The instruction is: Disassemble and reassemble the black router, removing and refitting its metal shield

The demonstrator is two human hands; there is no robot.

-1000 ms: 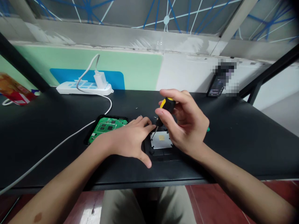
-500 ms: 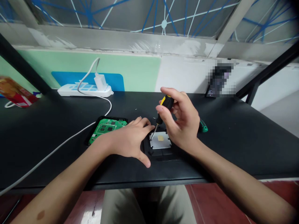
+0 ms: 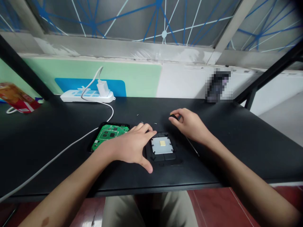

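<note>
My left hand [image 3: 133, 143], fingers spread, rests on the left edge of a black casing [image 3: 170, 156] that bears a silver metal plate [image 3: 157, 147] with a small beige pad [image 3: 162, 143]. To the right, my right hand [image 3: 190, 123] is closed round the black and yellow handle of a screwdriver [image 3: 174, 116]. Its shaft passes under the hand and points down toward the table's front, away from the plate. Left of my left hand, partly covered by it, a green circuit board [image 3: 109, 134] sits in a black shell.
Several tiny screws [image 3: 155, 123] lie behind the casing. A white power strip [image 3: 71, 96] with a plugged charger [image 3: 102, 88] and cable stands at the back left. A red and orange packet [image 3: 19, 97] is far left; a blurred dark object [image 3: 217, 86] leans on the wall.
My right hand has moved down and right with the screwdriver, lifting its tip off the plate and tilting it over. The green-handled thing beside it is now hidden. My left hand has stayed in place.
</note>
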